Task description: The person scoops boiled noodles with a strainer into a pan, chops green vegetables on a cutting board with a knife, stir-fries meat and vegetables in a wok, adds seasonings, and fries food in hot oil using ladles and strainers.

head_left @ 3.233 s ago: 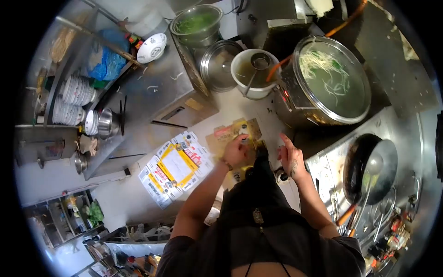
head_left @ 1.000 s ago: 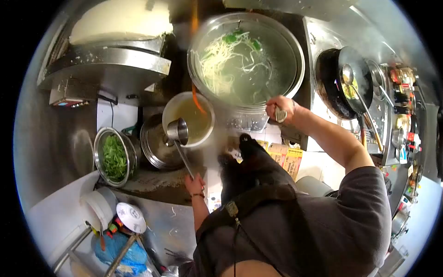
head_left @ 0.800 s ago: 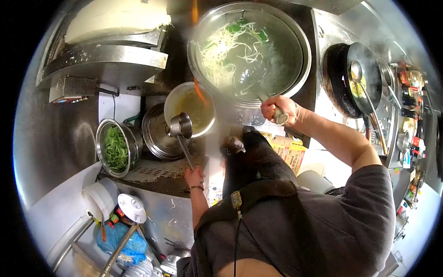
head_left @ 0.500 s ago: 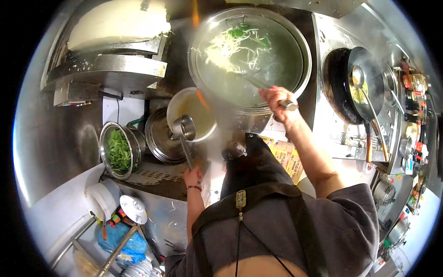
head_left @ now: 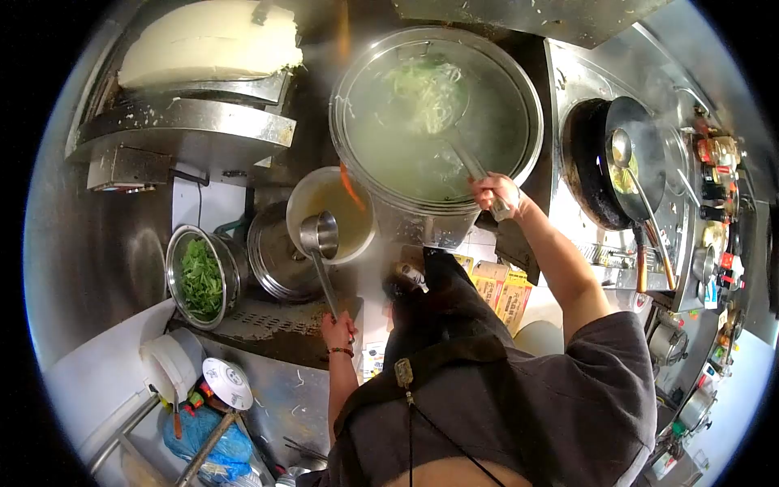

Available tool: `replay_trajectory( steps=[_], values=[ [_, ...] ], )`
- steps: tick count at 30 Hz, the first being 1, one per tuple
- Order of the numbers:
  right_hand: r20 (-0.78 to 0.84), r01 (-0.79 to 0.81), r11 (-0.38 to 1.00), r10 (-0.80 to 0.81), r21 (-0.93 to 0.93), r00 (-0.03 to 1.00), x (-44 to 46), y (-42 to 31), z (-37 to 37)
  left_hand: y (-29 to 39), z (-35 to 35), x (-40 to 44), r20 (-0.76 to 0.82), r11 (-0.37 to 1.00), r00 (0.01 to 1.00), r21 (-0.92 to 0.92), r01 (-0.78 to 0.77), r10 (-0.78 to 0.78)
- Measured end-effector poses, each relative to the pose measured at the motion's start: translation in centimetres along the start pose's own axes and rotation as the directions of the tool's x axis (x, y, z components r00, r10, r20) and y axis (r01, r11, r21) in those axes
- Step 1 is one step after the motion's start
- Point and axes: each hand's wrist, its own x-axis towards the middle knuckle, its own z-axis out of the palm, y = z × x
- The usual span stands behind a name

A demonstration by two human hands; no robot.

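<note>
My right hand (head_left: 497, 195) is wrapped round the handle of a strainer (head_left: 466, 156), whose far end is under the cloudy water of a large steel pot (head_left: 536, 114). Pale noodles (head_left: 428, 97) lie in the water at that end, with some steam over them. In my left hand (head_left: 337, 331) is the handle of a ladle (head_left: 319, 235). The ladle's bowl hangs over the near left side of a white bucket (head_left: 369, 243) of yellowish liquid.
A steel bowl of greens (head_left: 201, 278) stands left of a round steel lid (head_left: 272, 260). On the right, a black wok (head_left: 641, 138) holds another ladle and some food. A big block of dough (head_left: 213, 42) rests at upper left. Flattened cardboard (head_left: 501, 296) covers floor below.
Since the earliest frame, both hands have taken hold of tools. In the last half second the noodles have bunched nearer the pot's middle, and the strainer handle has tilted; the left hand has barely moved.
</note>
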Motion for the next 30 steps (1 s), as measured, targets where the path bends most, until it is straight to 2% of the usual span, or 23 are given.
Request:
replay_trajectory(
  steps=[1,4,5,7,9,10,11,13,14,15,16,17,18,19,21,25,27,29,30],
  values=[
    [0.001,-0.006,1.0,0.006,0.003,1.0,-0.1,0.7,-0.5,-0.2,0.0,-0.2,-0.028,0.999,0.999,0.026,0.018,-0.018],
    [0.168,0.041,0.982,-0.072,0.186,0.983,-1.7,2.2,-0.1,-0.6,-0.3,0.1,0.009,0.998,0.998,0.017,0.065,-0.065],
    [0.175,0.061,0.962,-0.11,0.267,0.978,-2.2,3.0,0.0,-0.6,-0.2,0.3,0.01,0.998,0.998,0.015,0.063,-0.063],
    [0.2,0.008,0.857,-0.13,0.516,0.971,-3.9,3.9,1.6,-0.6,-0.2,0.6,-0.014,0.995,0.995,-0.01,0.099,-0.099],
    [0.276,-0.114,0.65,-0.153,0.752,0.949,-6.3,3.8,2.9,-0.6,-0.2,1.1,0.008,0.996,0.996,-0.035,0.084,-0.084],
    [0.244,-0.084,0.586,-0.2,0.806,0.949,-7.6,3.4,3.9,-0.6,-0.3,1.2,0.03,0.995,0.997,-0.06,0.076,-0.074],
    [0.263,-0.127,0.521,-0.196,0.844,0.945,-8.3,2.8,3.6,-0.4,-0.1,1.0,0.035,0.996,0.997,-0.057,0.073,-0.071],
    [0.074,-0.016,0.512,-0.094,0.859,0.993,-9.4,0.0,3.8,0.2,0.6,0.7,0.021,0.993,0.999,-0.113,0.037,-0.035],
    [0.025,0.007,0.567,-0.049,0.824,0.998,-8.4,-1.5,2.7,0.3,0.6,0.8,0.027,0.993,0.999,-0.114,0.029,-0.026],
    [-0.037,0.072,0.789,-0.063,0.61,0.997,-7.5,-2.7,2.8,0.4,0.6,1.0,0.035,0.993,0.999,-0.112,0.043,-0.04],
    [-0.148,0.116,0.9,-0.059,0.42,0.987,-5.9,-2.8,3.2,0.4,0.6,1.3,0.042,0.992,0.998,-0.11,0.056,-0.052],
    [-0.253,0.133,0.97,-0.08,0.202,0.964,-4.3,-3.0,4.0,1.1,1.0,0.8,0.047,0.992,0.998,-0.117,0.044,-0.039],
    [-0.214,0.123,0.992,-0.111,0.043,0.97,-2.7,-2.3,4.2,2.0,1.4,-0.1,0.029,0.995,0.998,-0.089,0.053,-0.05],
    [-0.247,0.09,0.994,-0.074,0.056,0.966,-1.9,-1.7,4.0,2.2,1.7,-0.7,0.006,0.996,0.998,-0.063,0.067,-0.066],
    [-0.204,0.076,0.994,-0.09,-0.08,0.975,-0.8,-0.4,3.9,1.2,1.4,-0.2,0.037,0.998,0.999,-0.061,0.023,-0.021],
    [-0.172,0.11,0.991,-0.122,-0.08,0.978,-0.8,1.3,2.9,-0.2,1.2,0.2,0.013,0.999,0.999,-0.018,0.051,-0.051],
    [0.015,0.088,0.985,-0.091,0.151,0.996,-0.2,2.2,1.1,-0.7,1.0,0.7,0.015,0.997,0.998,-0.036,0.064,-0.063],
    [0.016,0.114,0.986,-0.117,0.118,0.993,-0.2,3.7,0.2,-0.5,0.9,1.5,0.029,0.98,0.984,-0.086,0.179,-0.177],
    [0.075,0.159,0.984,-0.166,0.084,0.983,-0.3,4.3,-0.3,-0.4,0.9,1.5,0.037,0.977,0.981,-0.09,0.192,-0.19]
  ],
)
